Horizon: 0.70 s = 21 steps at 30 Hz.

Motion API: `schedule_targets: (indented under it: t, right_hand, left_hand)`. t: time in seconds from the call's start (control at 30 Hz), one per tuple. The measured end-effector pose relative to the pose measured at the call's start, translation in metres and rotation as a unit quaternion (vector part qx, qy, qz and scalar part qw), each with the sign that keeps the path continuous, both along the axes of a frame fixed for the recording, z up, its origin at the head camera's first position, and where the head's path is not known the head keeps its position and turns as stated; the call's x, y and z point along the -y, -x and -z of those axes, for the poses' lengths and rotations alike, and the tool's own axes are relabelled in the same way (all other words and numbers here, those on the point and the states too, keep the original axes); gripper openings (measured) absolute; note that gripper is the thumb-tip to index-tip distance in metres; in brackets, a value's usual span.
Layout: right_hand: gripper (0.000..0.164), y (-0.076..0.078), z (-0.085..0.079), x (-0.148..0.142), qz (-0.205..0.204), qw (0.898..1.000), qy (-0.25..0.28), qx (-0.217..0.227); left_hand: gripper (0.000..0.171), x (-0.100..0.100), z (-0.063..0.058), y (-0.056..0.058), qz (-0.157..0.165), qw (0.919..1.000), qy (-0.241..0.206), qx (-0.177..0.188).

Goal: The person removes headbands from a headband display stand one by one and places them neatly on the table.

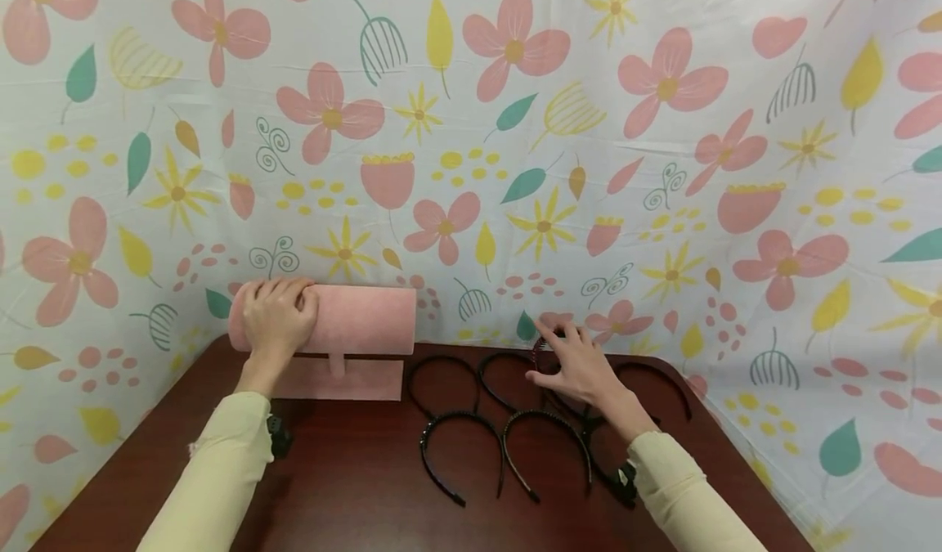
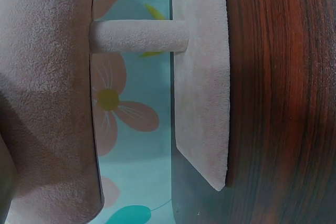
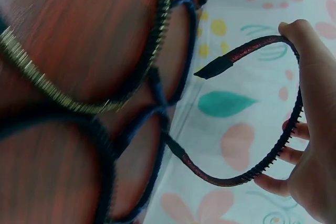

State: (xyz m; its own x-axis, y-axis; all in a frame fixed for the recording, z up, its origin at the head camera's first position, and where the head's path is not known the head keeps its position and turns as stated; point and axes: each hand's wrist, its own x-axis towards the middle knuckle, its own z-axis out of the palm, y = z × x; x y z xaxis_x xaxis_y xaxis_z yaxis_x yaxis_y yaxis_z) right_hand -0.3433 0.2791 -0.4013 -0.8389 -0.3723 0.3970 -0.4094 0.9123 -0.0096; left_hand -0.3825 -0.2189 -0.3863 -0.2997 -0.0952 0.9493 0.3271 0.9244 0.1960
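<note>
At the left stands a pink plush headband stand [image 1: 371, 319], a padded roll on a short post and flat base. My left hand [image 1: 280, 315] grips the roll's left end from above, its fingers bent over the top. In the left wrist view the roll [image 2: 50, 51] fills the left side, and the hand is mostly out of sight. My right hand [image 1: 581, 368] holds a dark headband with a reddish shimmer [image 3: 254, 49] between thumb and fingers, raised above the back row. Its toothed inner side and both tips show in the right wrist view.
Several black headbands lie in two rows on the dark wood table [image 1: 353, 470], among them one with gold-coloured trim [image 3: 58, 95]. Some of them overlap. A floral cloth [image 1: 471, 168] hangs right behind the table's back edge.
</note>
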Motion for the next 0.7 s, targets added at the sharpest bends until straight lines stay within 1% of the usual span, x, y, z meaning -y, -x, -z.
schedule_targets:
  t: [0.2,0.33,0.47,0.7]
  right_hand:
    - [0.091,-0.005,0.006,-0.022,0.019,1.0,-0.009,0.0]
    - [0.089,-0.008,0.008,-0.035,0.032,0.999,-0.008,0.002]
    - [0.09,-0.012,0.01,-0.049,0.047,0.999,-0.008,0.012]
    - [0.092,-0.021,0.014,-0.071,0.065,0.997,-0.004,0.034]
  left_hand:
    - [0.032,-0.001,-0.001,-0.002,0.0,1.0,-0.002,0.009]
    - [0.031,-0.001,-0.001,-0.001,0.001,1.0,-0.006,0.002]
    - [0.03,-0.001,-0.002,-0.001,0.002,1.0,-0.007,-0.005]
    - [0.031,-0.001,-0.003,-0.003,-0.001,1.0,0.004,-0.002]
